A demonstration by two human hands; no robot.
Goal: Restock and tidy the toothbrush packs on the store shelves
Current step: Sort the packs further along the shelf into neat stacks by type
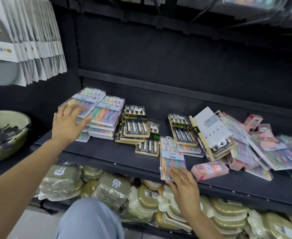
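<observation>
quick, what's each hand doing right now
Left hand: open, fingers spread on the pastel toothbrush stack.
Right hand: open, fingers flat on the single pastel pack.

Single view only, head-worn wide-angle camera, so nothing is shared with a second view. It looks forward and steeply down onto a black shelf [93,152] from close in front, at about arm's reach. Both forearms enter from the bottom edge: left hand [67,124] at frame left, right hand [184,183] lower right. A knee in light blue trousers [90,221] sits at bottom centre, so the viewpoint is low. Lens distortion bows the shelf edge and stretches the corners. Upper right corner is blurred. The lower shelf stock [110,188] shows beneath the shelf edge.
</observation>
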